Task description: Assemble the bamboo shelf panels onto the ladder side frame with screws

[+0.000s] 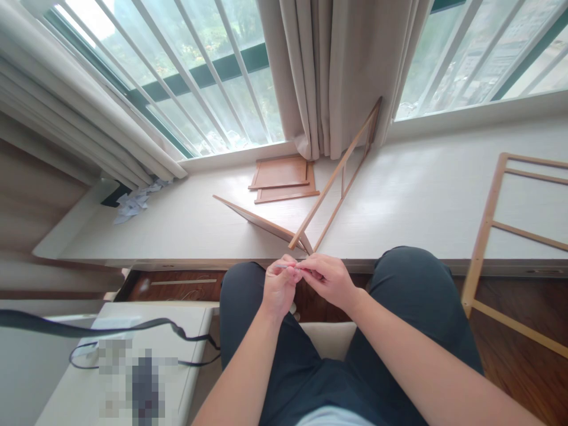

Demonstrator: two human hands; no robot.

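Note:
My left hand (280, 287) and my right hand (331, 281) meet in front of my knees, fingers closed. Between the fingertips is a small, thin, pale piece (281, 266), too small to name. The left fingers pinch it, while the right fingertips press together at its right end; what they grip is hidden. Just beyond the hands, on the white ledge (199, 236), a wooden panel (261, 223) stands on edge. It meets a slender wooden frame (341, 177) that leans upright, near my right hand.
Two flat wooden panels (281, 173) lie overlapped near the curtain (306, 77). Another wooden frame (487, 219) leans on the ledge at right. Crumpled paper (133, 205) is at far left. A white cabinet (186, 355) with a black strap (146, 324) over it stands left.

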